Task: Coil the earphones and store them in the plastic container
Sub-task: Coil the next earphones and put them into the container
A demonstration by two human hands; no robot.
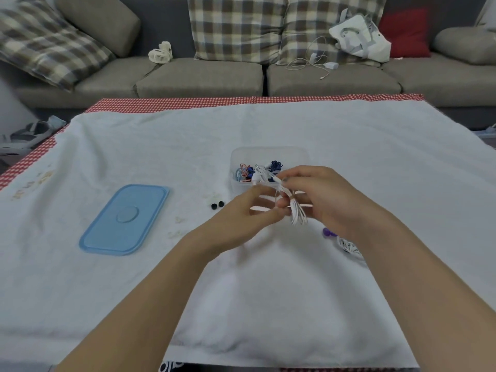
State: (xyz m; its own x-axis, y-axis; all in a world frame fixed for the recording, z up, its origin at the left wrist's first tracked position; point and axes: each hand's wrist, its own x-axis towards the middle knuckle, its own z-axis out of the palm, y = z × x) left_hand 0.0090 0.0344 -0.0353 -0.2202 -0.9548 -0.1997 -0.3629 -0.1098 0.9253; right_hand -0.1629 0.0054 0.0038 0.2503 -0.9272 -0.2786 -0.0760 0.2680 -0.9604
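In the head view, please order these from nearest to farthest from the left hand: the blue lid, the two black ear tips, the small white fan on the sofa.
From the left hand:
1. The black ear tips, on the cloth just left of the hand.
2. The blue lid, lying flat farther left on the cloth.
3. The white fan, far back on the sofa seat, beyond the table.

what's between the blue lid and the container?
In the head view, two small black ear tips lie on the white cloth between the blue lid and the plastic container.
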